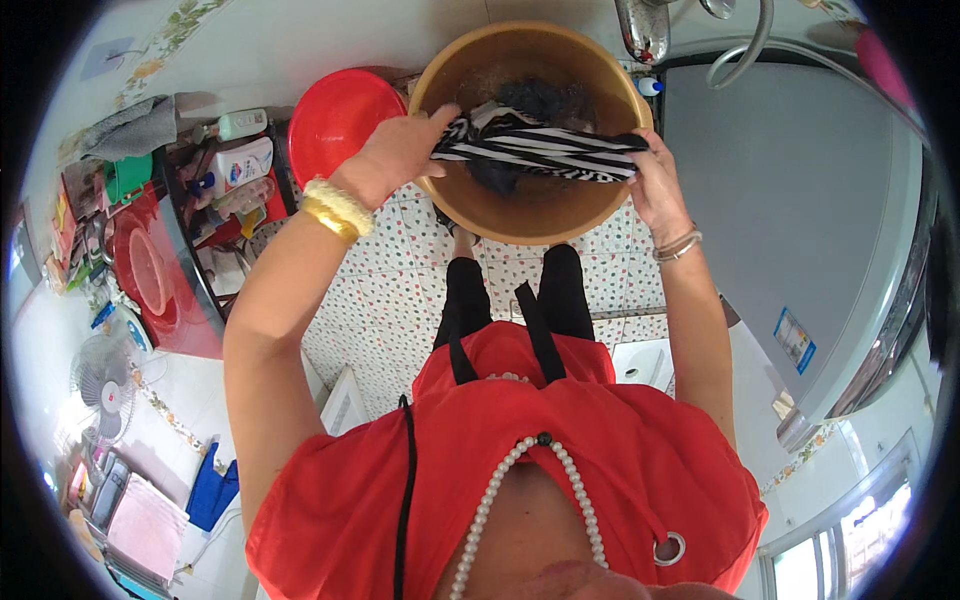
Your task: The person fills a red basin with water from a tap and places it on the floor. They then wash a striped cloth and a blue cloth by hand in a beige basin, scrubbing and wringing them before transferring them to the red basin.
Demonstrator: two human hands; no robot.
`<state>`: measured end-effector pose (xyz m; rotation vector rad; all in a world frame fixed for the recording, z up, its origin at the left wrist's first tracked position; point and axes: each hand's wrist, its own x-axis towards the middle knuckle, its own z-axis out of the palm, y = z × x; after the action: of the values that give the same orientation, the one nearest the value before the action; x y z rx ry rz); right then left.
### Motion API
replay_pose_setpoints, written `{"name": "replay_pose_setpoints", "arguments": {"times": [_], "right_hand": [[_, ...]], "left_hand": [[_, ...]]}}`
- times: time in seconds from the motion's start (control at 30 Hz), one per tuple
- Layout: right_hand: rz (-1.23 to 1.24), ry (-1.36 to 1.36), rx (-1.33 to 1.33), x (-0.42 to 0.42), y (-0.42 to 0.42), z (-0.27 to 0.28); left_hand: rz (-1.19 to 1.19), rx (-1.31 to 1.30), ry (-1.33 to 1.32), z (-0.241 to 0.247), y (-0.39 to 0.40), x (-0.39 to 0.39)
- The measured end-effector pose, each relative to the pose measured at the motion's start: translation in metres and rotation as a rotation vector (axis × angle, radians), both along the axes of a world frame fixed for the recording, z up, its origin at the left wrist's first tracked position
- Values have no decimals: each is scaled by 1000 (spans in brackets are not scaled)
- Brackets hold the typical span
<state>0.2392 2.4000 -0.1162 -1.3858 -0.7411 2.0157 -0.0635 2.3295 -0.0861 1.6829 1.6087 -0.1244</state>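
Observation:
A black-and-white striped cloth (555, 148) is stretched sideways between my two hands, above a large tan plastic tub (517, 234). My left hand (401, 154) grips its bunched left end near the tub's left rim. At the right rim, my right hand (655, 180) has hold of the other end. Dark wet fabric (544, 101) lies in water inside the tub, partly covered by the striped cloth. The fingertips of both hands are partly hidden by the fabric.
A red plastic basin (337, 120) stands left of the tub, beside shelves with bottles (244, 161). A chrome faucet (645, 34) with a hose overhangs the tub's upper right. A large grey-topped appliance (780, 195) stands to the right. Spotted floor tiles (390, 300) lie below.

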Motion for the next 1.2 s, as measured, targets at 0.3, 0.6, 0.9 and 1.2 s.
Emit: {"name": "replay_pose_setpoints", "arguments": {"times": [0.3,0.6,0.9,1.2], "right_hand": [[1210,-855,887,28,4,-16],[-18,450,54,6,-27,-4],[-248,281,-440,-49,-15,-74],[-304,23,-434,-103,-54,-13]], "left_hand": [[361,162,-719,-18,-13,-7],[1562,42,-1620,-64,-41,62],[530,571,-646,-28,-15,123],[622,384,-185,-55,27,108]]}}
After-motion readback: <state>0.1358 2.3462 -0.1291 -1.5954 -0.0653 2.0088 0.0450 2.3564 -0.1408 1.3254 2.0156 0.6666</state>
